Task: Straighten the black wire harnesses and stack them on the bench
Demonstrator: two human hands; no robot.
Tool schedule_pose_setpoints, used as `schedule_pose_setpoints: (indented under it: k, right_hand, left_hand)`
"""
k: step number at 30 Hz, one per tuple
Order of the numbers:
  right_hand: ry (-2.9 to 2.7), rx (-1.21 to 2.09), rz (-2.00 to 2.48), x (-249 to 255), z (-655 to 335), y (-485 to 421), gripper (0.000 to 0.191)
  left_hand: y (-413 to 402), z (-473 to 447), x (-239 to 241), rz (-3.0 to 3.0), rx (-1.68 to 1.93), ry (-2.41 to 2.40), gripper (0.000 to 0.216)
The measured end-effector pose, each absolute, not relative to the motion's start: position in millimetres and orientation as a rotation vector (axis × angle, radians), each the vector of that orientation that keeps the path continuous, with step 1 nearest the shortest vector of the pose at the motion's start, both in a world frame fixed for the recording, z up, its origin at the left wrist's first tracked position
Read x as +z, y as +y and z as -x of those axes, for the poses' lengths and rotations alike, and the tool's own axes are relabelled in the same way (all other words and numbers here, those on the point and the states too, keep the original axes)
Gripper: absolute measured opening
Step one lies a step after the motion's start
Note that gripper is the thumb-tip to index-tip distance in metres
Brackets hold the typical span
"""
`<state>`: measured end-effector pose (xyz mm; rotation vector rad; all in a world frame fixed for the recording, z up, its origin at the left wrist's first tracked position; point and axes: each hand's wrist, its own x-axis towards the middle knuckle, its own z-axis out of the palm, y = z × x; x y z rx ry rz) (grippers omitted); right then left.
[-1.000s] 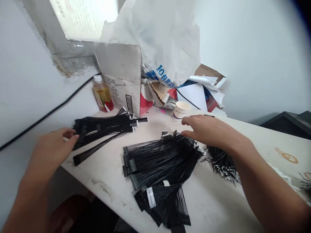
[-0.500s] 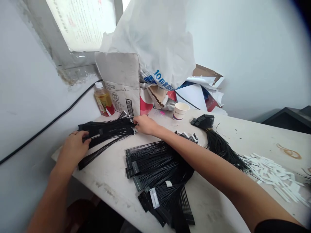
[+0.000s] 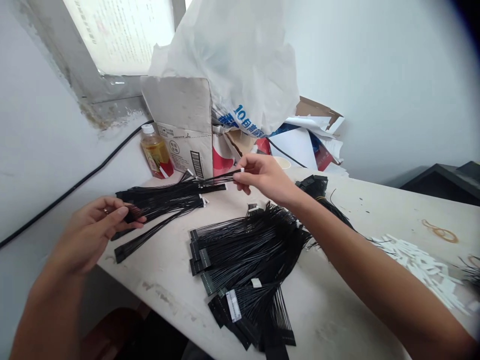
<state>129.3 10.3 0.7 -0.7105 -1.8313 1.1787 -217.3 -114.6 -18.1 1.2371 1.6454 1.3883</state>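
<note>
My right hand [image 3: 264,179] pinches the white-tipped end of a black wire harness [image 3: 220,177], lifted off the table beside the cardboard box. At the left, my left hand [image 3: 93,230] is closed on a black connector end with wires fanning from it. Whether both hands hold the same harness is hard to see, since its wires cross the others. Below and between the hands lies a pile of similar black harnesses [image 3: 168,197] with white tips to the right. A larger heap of black harnesses [image 3: 247,250] with flat black connectors spreads nearer me, some bearing white labels.
A drink bottle [image 3: 155,152] and cardboard box [image 3: 183,135] stand against the wall, under a large plastic bag [image 3: 240,65]. My right hand partly covers a paper cup [image 3: 283,162]. Rightward are a tied wire bundle [image 3: 314,188], white strips [image 3: 420,267] and rubber bands [image 3: 440,231].
My right hand has risen and moved right, drawing a harness's white end out of the left pile. My left hand has turned and closed on a black connector end.
</note>
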Motion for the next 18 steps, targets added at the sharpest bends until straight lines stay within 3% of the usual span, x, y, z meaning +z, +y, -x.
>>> schedule_pose_setpoints:
  k: [8, 18]
  right_hand:
    - [-1.48, 1.499, 0.855, -7.8, -197.7, -11.3, 0.033]
    - [-1.475, 1.556, 0.901, -4.9, -219.2, -11.2, 0.027]
  left_hand:
    - [-112.2, 158.3, -18.4, -1.124, 1.467, 1.398, 0.054]
    - [-110.2, 144.3, -31.9, -1.104, 1.367, 1.417, 0.051]
